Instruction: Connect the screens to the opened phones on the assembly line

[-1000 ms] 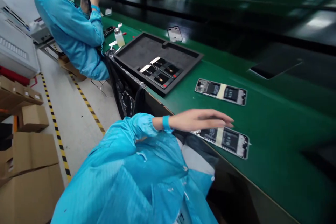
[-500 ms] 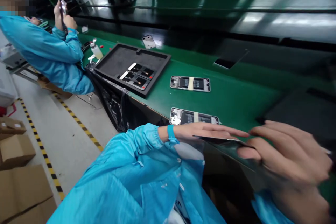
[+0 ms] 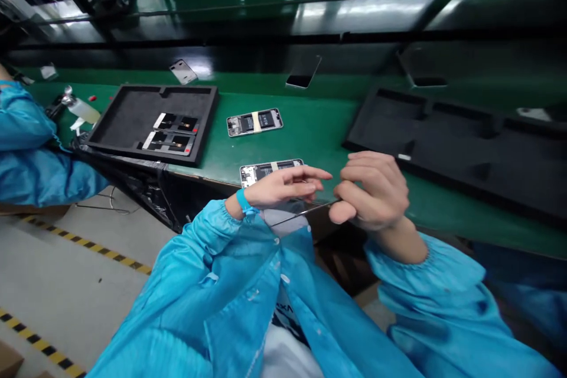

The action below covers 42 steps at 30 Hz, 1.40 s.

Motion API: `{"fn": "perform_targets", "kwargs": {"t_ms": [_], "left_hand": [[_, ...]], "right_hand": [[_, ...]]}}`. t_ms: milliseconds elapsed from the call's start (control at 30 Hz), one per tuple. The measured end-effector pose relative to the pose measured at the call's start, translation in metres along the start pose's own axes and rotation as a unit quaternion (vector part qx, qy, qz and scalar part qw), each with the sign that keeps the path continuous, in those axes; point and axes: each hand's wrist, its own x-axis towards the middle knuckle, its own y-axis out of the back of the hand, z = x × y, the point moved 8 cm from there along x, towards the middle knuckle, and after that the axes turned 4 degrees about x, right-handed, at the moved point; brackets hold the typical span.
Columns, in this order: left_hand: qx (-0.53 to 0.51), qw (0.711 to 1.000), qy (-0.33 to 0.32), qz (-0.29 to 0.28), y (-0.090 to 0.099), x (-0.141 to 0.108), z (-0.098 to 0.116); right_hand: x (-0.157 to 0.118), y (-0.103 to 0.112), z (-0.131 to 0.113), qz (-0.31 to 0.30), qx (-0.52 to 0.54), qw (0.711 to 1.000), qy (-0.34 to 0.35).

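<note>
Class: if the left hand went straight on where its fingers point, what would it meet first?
The left hand would probably meet the right hand first, though depth is unclear from this view.

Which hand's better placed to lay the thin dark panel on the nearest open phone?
Left, probably. The left hand sits right beside the open phone, resting over the thin dark panel. The right hand grips the panel's far end, further from that phone.
</note>
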Motion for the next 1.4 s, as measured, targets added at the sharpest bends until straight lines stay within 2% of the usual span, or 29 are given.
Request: {"fn": "perform_targets", "kwargs": {"t_ms": [100,167,267,333,433,500,600,700,767,867,933,1000,1133,1200,1300,1400], "left_hand": [[0.009,0.998,0.059,0.003,-0.002,0.005,-0.008],[0.041,0.996,0.075,0.0,-0.005,0.007,-0.009],[0.066,0.997,0.032,0.029,0.004,0.01,0.002],[0.09,0.991,-0.013,0.094,0.024,0.009,0.014],[0.187,0.952,-0.085,0.229,0.066,-0.004,0.042],[0.24,0.919,-0.119,0.289,0.086,-0.017,0.058],[0.283,0.894,-0.124,0.324,0.101,-0.027,0.065],[0.317,0.884,-0.103,0.327,0.102,-0.025,0.06],[0.324,0.886,-0.086,0.32,0.098,-0.022,0.056],[0.308,0.899,-0.056,0.307,0.095,-0.019,0.052],[0.284,0.909,-0.03,0.303,0.099,-0.019,0.048],[0.263,0.918,-0.012,0.297,0.107,-0.017,0.043],[0.299,0.921,-0.08,0.236,0.112,-0.023,0.043],[0.364,0.893,-0.122,0.235,0.112,-0.039,0.049],[0.529,0.799,-0.152,0.24,0.107,-0.068,0.053],[0.654,0.716,-0.144,0.195,0.1,-0.086,0.041]], "right_hand": [[-0.002,-0.005,0.005,-0.018,0.024,0.999,-0.028],[0.001,-0.006,0.004,-0.018,0.051,0.998,-0.032],[0.007,-0.003,0.0,0.003,0.073,0.997,-0.011],[0.007,-0.005,0.008,-0.007,0.047,0.999,-0.012],[-0.009,-0.021,0.045,-0.087,0.006,0.994,-0.069],[-0.032,-0.037,0.079,-0.159,0.006,0.979,-0.125],[-0.074,-0.065,0.123,-0.265,0.016,0.944,-0.195],[-0.1,-0.086,0.146,-0.312,0.008,0.922,-0.229],[-0.103,-0.092,0.146,-0.309,-0.003,0.918,-0.249],[-0.092,-0.097,0.123,-0.259,0.018,0.923,-0.282],[-0.079,-0.104,0.099,-0.221,0.089,0.928,-0.288],[-0.071,-0.12,0.081,-0.225,0.173,0.912,-0.298],[-0.076,-0.14,0.079,-0.204,0.237,0.877,-0.365],[-0.081,-0.142,0.085,-0.185,0.241,0.873,-0.381],[-0.084,-0.143,0.084,-0.192,0.253,0.881,-0.35],[-0.082,-0.144,0.074,-0.226,0.26,0.894,-0.286]]}}
